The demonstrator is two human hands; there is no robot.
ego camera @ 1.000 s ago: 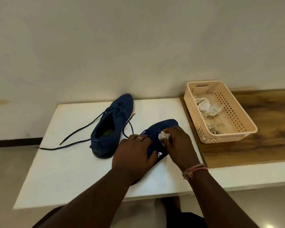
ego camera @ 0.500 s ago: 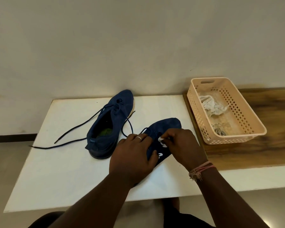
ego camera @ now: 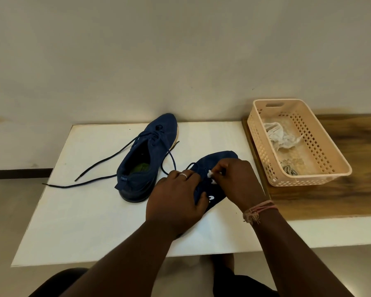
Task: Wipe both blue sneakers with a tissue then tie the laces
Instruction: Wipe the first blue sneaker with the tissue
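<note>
Midway through the wiping, by the look of it. Right hand (ego camera: 236, 181) curled round a small wad of tissue (ego camera: 210, 174), pressing it onto the upper of the near sneaker (ego camera: 216, 160), just beside the lace area. Left hand (ego camera: 177, 198) clamped over the heel end of that same sneaker, fingers bent round it to steady it on the white table (ego camera: 84, 211). Far sneaker (ego camera: 146, 155) upright beside it on the table, toe toward the wall, loose laces (ego camera: 99, 166) trailing out to the left (clearly untied). No way to tell whether that one is already wiped. Laces of the near sneaker mostly hidden under the hands, only a loop showing, so probably untied too.

Left to do, at a guess: finish this wipe, possibly wipe the other, then tie both pairs.

Off to the right, a peach plastic basket (ego camera: 338, 168) on a wooden shelf (ego camera: 362, 196), holding a crumpled white tissue (ego camera: 281, 136) and a small greyish scrap. Nothing blocking the work; the trailing laces lie well apart from the hands.
</note>
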